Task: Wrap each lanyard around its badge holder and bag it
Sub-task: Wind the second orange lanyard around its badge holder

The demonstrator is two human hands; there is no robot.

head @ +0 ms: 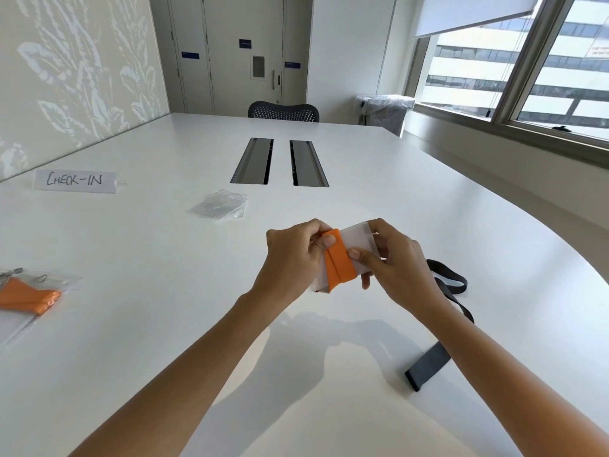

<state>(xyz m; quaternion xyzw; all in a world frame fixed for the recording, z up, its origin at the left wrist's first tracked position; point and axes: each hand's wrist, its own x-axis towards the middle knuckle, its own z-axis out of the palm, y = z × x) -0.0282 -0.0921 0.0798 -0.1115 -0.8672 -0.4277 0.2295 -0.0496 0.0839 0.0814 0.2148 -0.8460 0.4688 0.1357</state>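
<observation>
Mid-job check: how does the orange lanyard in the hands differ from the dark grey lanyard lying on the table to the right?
The orange fabric lanyard is wound tightly round a white badge holder; the dark grey fabric lanyard lies loose and unwound on the white table. The left hand and right hand pinch the orange one; the grey one is untouched, partly hidden behind the right forearm. Both are flat straps, neither bagged.

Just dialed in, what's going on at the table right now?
A person's left hand and right hand hold a badge holder above the white table, thumbs pressing the orange lanyard wound around it. It is not bagged yet. One bagged orange set lies at far left, spare clear bags lie further back, and a dark lanyard lies loose on the right.
</observation>
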